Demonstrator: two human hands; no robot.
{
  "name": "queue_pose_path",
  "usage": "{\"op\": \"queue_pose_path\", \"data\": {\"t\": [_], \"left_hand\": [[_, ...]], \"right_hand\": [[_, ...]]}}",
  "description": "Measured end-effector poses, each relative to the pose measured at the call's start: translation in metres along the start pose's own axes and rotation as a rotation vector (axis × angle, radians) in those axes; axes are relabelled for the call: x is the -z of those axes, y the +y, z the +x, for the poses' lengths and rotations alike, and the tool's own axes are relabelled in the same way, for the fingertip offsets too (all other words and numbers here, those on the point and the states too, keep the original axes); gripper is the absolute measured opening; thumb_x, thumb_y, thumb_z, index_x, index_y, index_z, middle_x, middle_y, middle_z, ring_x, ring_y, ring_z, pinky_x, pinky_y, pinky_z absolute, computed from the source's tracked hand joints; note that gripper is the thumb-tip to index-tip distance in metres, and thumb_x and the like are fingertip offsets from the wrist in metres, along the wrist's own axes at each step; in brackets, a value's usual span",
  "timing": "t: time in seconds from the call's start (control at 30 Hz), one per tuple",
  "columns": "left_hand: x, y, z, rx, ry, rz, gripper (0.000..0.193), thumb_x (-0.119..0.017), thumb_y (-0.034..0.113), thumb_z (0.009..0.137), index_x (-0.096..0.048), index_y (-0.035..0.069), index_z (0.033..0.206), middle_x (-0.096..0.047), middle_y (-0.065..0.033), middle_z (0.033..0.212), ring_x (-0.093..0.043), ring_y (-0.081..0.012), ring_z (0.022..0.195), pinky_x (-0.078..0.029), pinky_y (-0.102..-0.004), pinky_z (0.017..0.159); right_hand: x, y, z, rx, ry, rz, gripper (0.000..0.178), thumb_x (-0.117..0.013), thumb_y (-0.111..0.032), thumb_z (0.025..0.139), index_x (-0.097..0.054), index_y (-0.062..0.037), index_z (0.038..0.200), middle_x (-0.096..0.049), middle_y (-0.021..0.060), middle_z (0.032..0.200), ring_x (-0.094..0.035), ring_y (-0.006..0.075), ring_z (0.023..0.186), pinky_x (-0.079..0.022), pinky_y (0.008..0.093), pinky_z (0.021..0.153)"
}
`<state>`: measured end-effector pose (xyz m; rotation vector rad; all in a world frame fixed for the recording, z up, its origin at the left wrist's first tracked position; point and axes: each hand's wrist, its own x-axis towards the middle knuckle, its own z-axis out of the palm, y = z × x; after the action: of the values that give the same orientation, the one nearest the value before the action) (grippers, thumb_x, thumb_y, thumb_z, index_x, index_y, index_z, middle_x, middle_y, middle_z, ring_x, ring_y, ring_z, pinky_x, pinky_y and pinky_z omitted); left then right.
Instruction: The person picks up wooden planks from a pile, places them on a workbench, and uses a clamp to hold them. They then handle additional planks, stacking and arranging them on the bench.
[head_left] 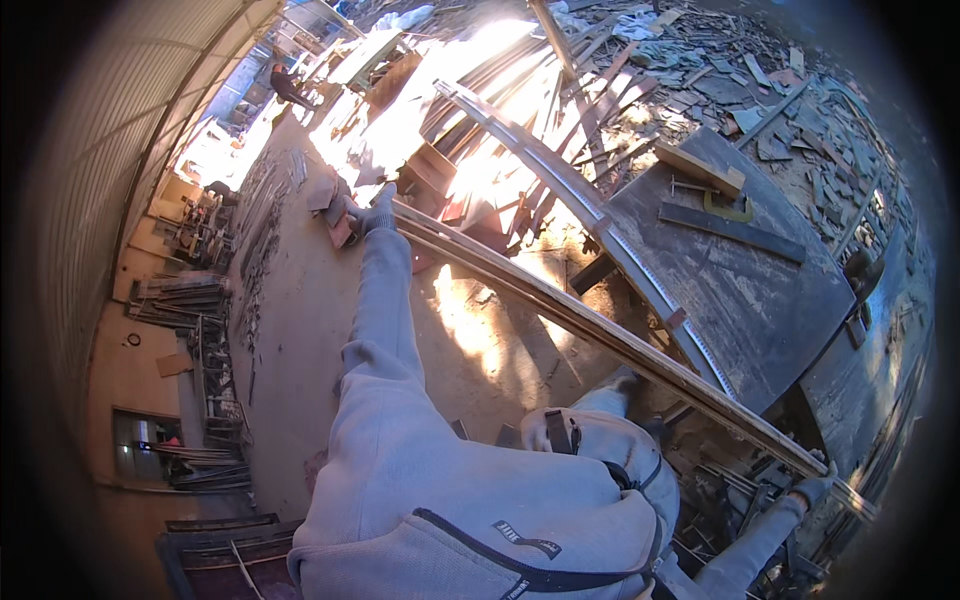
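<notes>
the long wooden boards [600,322] run slantwise across the middle of the scene, from far left down to near right, stacked close together like one bundle. the left hand [374,212] is at their far left end, and i cannot tell how its fingers close there, since they are partly hidden; the right hand [812,489] is wrapped round the bundle close to the near right end. the step seems to be keeping a long load steady with arms spread wide, so it should go best with both ends managed as one: firm squeeze at each side, edges kept flush, so that no single board slides out

mind the metal-edged rail [640,262] just beyond the boards, and the dark table [740,310] to its right, where a wooden block [698,168] and a dark flat bar [732,232] lie; a careless swing could knock these. the far left end wants the most watching, being near some reddish-brown wood pieces [336,212]. turn with the whole body rather than the wrists, and check the footing, as offcuts lie about the floor [300,340]
</notes>
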<state>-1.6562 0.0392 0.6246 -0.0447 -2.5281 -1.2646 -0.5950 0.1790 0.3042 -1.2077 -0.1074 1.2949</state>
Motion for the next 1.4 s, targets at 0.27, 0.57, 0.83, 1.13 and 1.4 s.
{"op": "queue_pose_path", "data": {"t": [0.27, 0.57, 0.83, 1.13, 1.4], "left_hand": [[-0.074, -0.004, 0.029, 0.075, -0.88, -0.146, 0.095, -0.07, 0.052, 0.094, -0.034, -0.004, 0.161, -0.05, -0.0227, 0.155, -0.054, -0.0395, 0.138, -0.043, -0.0516, 0.117], [-0.286, 0.024, -0.037, 0.279, -0.945, -0.035, 0.078, -0.068, 0.044, 0.096, -0.043, -0.004, 0.152, -0.057, -0.0227, 0.144, -0.061, -0.0397, 0.127, -0.05, -0.0514, 0.108], [-0.377, 0.058, -0.039, 0.255, -0.982, 0.027, 0.064, -0.066, 0.037, 0.098, -0.052, -0.004, 0.144, -0.064, -0.0228, 0.135, -0.066, -0.0399, 0.117, -0.056, -0.0512, 0.101], [-0.414, 0.07, 0.074, 0.299, -1.231, -0.03, 0.049, -0.063, 0.029, 0.099, -0.061, -0.005, 0.135, -0.071, -0.0228, 0.124, -0.073, -0.0401, 0.106, -0.063, -0.051, 0.092], [-0.409, 0.058, -0.04, 0.241, -1.187, 0.199, 0.043, -0.057, 0.038, 0.104, -0.077, 0.002, 0.118, -0.079, -0.013, 0.103, -0.076, -0.0296, 0.081, -0.066, -0.0452, 0.069]], "right_hand": [[-0.014, -0.017, 0.03, -0.049, 0.06, 0.115, 0.038, -0.062, -0.043, 0.092, -0.065, -0.0055, 0.088, -0.069, 0.014, 0.084, -0.064, 0.0327, 0.079, -0.056, 0.0465, 0.078], [-0.097, -0.015, 0.06, 0.047, 0.262, 0.363, 0.03, -0.074, -0.034, 0.087, -0.06, -0.0076, 0.09, -0.066, 0.0117, 0.073, -0.066, 0.0341, 0.066, -0.062, 0.0504, 0.067], [-0.175, 0.001, 0.05, -0.113, 0.775, -0.819, 0.097, -0.077, -0.067, 0.084, -0.05, 0.0049, 0.144, -0.067, 0.0255, 0.128, -0.065, 0.0393, 0.118, -0.055, 0.0468, 0.1], [-0.296, 0.021, 0.02, 0.689, -0.771, -1.985, 0.084, -0.086, -0.022, 0.073, -0.049, -0.0084, 0.148, -0.064, 0.018, 0.132, -0.058, 0.0396, 0.131, -0.045, 0.0529, 0.112], [-0.217, 0.025, 0.054, 0.411, -0.748, -2.338, 0.043, -0.075, -0.008, 0.075, -0.063, -0.0087, 0.116, -0.067, 0.015, 0.109, -0.065, 0.0374, 0.11, -0.054, 0.0446, 0.095]]}}
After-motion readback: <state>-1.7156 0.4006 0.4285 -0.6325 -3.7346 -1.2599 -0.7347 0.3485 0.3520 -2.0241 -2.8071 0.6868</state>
